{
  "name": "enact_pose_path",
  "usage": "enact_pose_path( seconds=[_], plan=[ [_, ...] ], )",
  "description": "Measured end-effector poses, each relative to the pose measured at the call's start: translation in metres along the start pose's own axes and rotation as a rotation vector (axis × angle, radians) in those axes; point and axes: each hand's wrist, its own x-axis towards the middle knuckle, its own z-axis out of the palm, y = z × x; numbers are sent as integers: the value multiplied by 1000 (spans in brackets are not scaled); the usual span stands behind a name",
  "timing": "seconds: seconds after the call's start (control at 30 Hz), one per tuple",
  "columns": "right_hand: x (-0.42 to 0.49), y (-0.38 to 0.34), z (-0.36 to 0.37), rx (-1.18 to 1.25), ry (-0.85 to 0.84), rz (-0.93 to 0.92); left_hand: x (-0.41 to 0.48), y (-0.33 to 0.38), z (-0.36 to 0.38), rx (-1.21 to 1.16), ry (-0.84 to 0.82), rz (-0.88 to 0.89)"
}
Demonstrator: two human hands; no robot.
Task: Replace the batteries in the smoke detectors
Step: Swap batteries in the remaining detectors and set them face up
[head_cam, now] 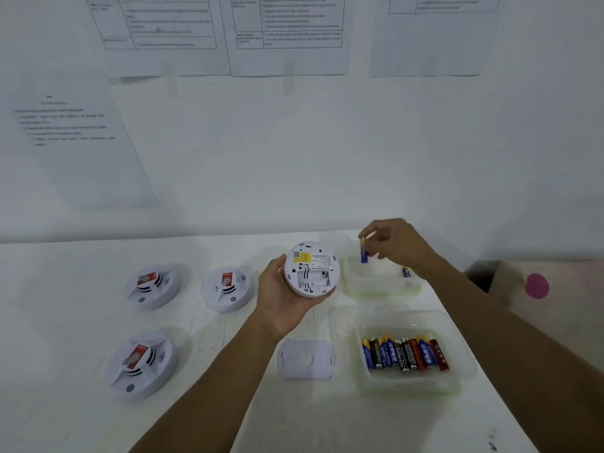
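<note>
At centre frame, the left hand [283,300] gripped the smoke detector [310,268] back-up, exposing its empty bay [312,277]. The right hand [397,246] pinched a battery [363,254] upright over the right-hand tray [379,291] (presumably for discards).

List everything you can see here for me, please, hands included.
Table: one, white, below.
Detectors: three, white, red labels, table's left.
Open detector: one, white, in left grip.
Plate: one, white, table centre front.
Far tub: one, clear, right rear.
Loose battery: one, blue, in far tub.
Near tub: one, clear, right front.
Batteries: roughly eight, blue, black, red, in near tub.
Box: one, brown, pink dot, far right.
Sheets: four, white, on wall.
Left grip: one hand, holds open detector.
Right grip: one hand, pinches blue battery over far tub.
</note>
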Motion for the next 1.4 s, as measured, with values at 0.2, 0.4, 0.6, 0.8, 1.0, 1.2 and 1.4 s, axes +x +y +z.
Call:
enact_pose_path(
  seconds=[0.2,0.4,0.6,0.8,1.0,1.2,1.4],
  plan=[
    [-52,-40,42,313,63,-202,2,-6,7,-58,-19,37],
    [-72,-22,80,147,353,-273,3,-10,11,-8,-6,60],
    [-84,-11,105,-88,544,-327,5,-11,13,2,36,111],
    [-87,6,106,-534,510,-538,6,-10,15,-25,26,146],
    [-69,10,73,-237,245,-513,12,-7,8,13,6,119],
    [-13,22,-4,-227,162,140,16,-4,9,-13,-17,95],
    [4,35,-23,-494,19,331,16,1,4,1,-25,88]
  ],
)
